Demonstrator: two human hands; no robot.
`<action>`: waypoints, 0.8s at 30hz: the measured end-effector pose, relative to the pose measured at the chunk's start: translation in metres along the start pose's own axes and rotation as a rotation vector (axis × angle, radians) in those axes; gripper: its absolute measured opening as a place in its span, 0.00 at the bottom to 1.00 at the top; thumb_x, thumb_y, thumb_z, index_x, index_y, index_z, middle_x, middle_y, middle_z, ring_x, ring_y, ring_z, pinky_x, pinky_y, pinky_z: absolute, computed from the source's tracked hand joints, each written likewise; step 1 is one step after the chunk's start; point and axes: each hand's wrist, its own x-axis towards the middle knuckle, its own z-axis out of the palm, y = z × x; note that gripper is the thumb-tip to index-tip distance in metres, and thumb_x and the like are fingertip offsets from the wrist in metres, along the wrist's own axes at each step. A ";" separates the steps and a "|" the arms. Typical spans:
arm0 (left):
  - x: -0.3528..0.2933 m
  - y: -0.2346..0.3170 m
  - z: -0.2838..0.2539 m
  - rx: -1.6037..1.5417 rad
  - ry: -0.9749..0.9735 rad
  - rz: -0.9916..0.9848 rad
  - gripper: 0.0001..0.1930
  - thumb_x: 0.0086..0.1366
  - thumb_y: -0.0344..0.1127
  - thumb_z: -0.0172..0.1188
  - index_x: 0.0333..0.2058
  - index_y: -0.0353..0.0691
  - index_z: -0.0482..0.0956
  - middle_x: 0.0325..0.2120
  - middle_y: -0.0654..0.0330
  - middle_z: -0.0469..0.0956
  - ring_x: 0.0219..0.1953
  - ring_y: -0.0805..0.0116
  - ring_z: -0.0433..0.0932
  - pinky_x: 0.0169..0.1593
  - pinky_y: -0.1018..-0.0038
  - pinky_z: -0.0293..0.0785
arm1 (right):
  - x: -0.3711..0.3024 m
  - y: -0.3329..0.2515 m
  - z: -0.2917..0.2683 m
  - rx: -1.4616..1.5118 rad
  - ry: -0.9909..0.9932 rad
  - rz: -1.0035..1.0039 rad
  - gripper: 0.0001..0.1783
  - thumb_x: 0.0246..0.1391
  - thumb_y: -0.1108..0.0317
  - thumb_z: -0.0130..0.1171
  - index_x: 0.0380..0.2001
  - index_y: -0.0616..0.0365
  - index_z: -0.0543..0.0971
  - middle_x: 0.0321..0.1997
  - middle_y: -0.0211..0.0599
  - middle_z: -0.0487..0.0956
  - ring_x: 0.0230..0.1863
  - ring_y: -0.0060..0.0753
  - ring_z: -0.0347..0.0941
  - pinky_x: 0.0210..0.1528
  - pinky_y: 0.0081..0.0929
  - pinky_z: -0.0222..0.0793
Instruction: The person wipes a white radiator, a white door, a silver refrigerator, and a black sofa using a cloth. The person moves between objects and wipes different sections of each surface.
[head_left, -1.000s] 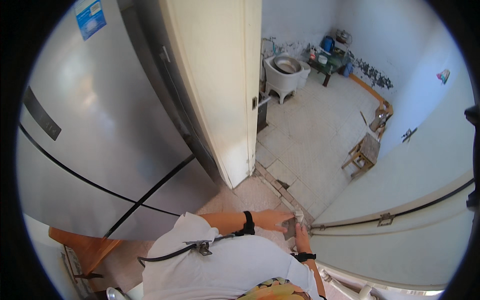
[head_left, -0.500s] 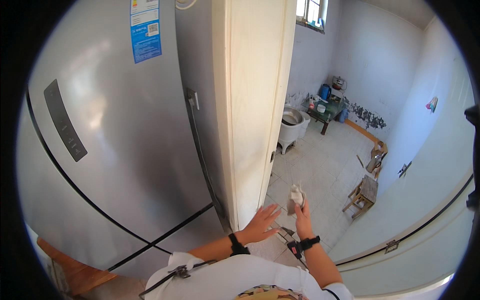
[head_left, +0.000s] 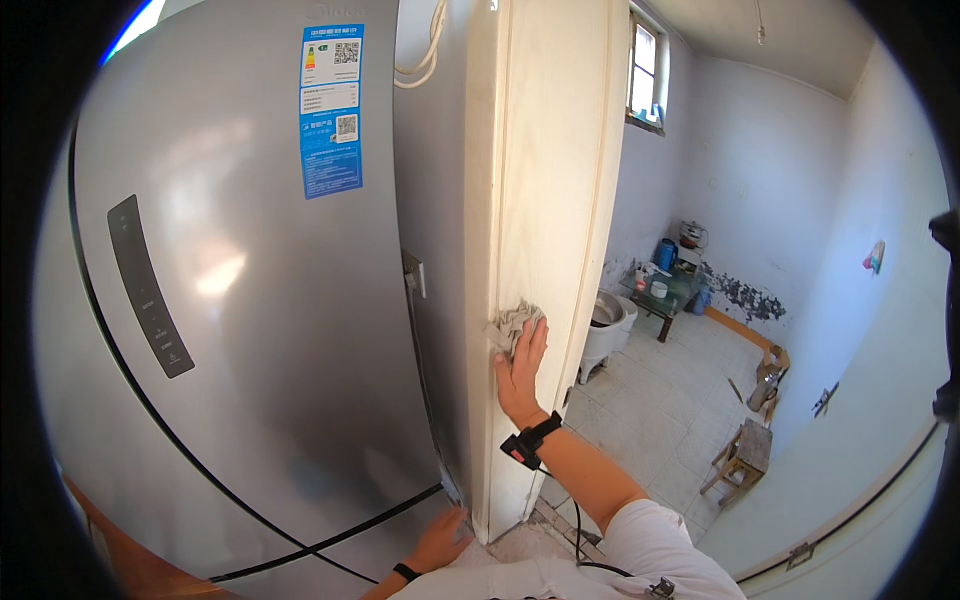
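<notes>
A crumpled greyish-beige cloth (head_left: pixel 514 324) is pressed against the face of the cream door frame (head_left: pixel 545 190). My right hand (head_left: pixel 522 374) holds it there from below, its fingers lying over the cloth and pointing upward. Low in the view, my left hand (head_left: pixel 440 541) hangs empty with fingers extended, near the lower part of the grey fridge (head_left: pixel 270 380) and the foot of the frame. Black bands with small devices sit on both wrists, partly hidden on the left one.
Beyond the doorway lie a pale tiled floor (head_left: pixel 640 400), a wooden stool (head_left: pixel 745 452), a glass-topped low table (head_left: pixel 672 292) and a white tub-like stand (head_left: pixel 603 345) with a metal basin. An opened pale door (head_left: pixel 850 440) stands at right. A cable (head_left: pixel 415 340) runs beside the fridge.
My right hand has moved up and left, bringing the cloth onto the door frame. My left hand has dropped lower and to the left. The view has tilted upward.
</notes>
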 end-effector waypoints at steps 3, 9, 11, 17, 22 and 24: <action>-0.004 -0.012 0.014 -0.055 0.007 -0.092 0.33 0.70 0.48 0.60 0.66 0.32 0.67 0.67 0.42 0.67 0.68 0.45 0.66 0.70 0.57 0.62 | 0.017 -0.002 0.003 -0.017 0.035 -0.018 0.43 0.66 0.61 0.51 0.77 0.63 0.46 0.81 0.68 0.35 0.80 0.74 0.26 0.75 0.67 0.19; 0.005 -0.039 0.044 0.101 -0.087 -0.238 0.35 0.70 0.55 0.58 0.67 0.36 0.67 0.67 0.43 0.67 0.69 0.46 0.65 0.70 0.57 0.64 | 0.180 -0.012 -0.042 -0.157 -0.005 -0.393 0.44 0.65 0.53 0.57 0.77 0.57 0.52 0.81 0.65 0.36 0.80 0.75 0.28 0.74 0.71 0.21; 0.018 -0.048 0.057 0.091 -0.187 -0.273 0.37 0.71 0.58 0.56 0.68 0.36 0.66 0.69 0.43 0.64 0.71 0.46 0.62 0.73 0.57 0.59 | 0.244 -0.019 -0.056 -0.218 0.016 -0.514 0.44 0.64 0.53 0.58 0.77 0.53 0.54 0.81 0.63 0.38 0.80 0.74 0.30 0.75 0.70 0.23; 0.032 -0.042 0.079 -0.078 -0.101 -0.313 0.33 0.69 0.56 0.58 0.63 0.38 0.72 0.62 0.43 0.73 0.64 0.45 0.72 0.65 0.55 0.69 | 0.437 -0.054 -0.077 -0.314 0.242 -0.831 0.40 0.66 0.47 0.54 0.77 0.39 0.56 0.79 0.60 0.50 0.76 0.75 0.44 0.73 0.73 0.38; 0.008 -0.014 0.070 -0.004 -0.017 -0.495 0.31 0.70 0.55 0.58 0.61 0.37 0.73 0.61 0.43 0.74 0.60 0.44 0.74 0.64 0.57 0.70 | 0.569 -0.063 -0.102 -0.513 0.288 -0.505 0.41 0.71 0.41 0.37 0.78 0.52 0.51 0.80 0.60 0.47 0.79 0.68 0.42 0.79 0.55 0.36; -0.005 -0.006 0.072 -0.022 0.022 -0.582 0.31 0.70 0.55 0.58 0.61 0.37 0.74 0.60 0.44 0.75 0.60 0.44 0.75 0.64 0.58 0.70 | 0.593 -0.055 -0.101 -0.538 0.333 -0.486 0.40 0.72 0.40 0.35 0.77 0.53 0.52 0.80 0.59 0.51 0.78 0.69 0.44 0.79 0.54 0.38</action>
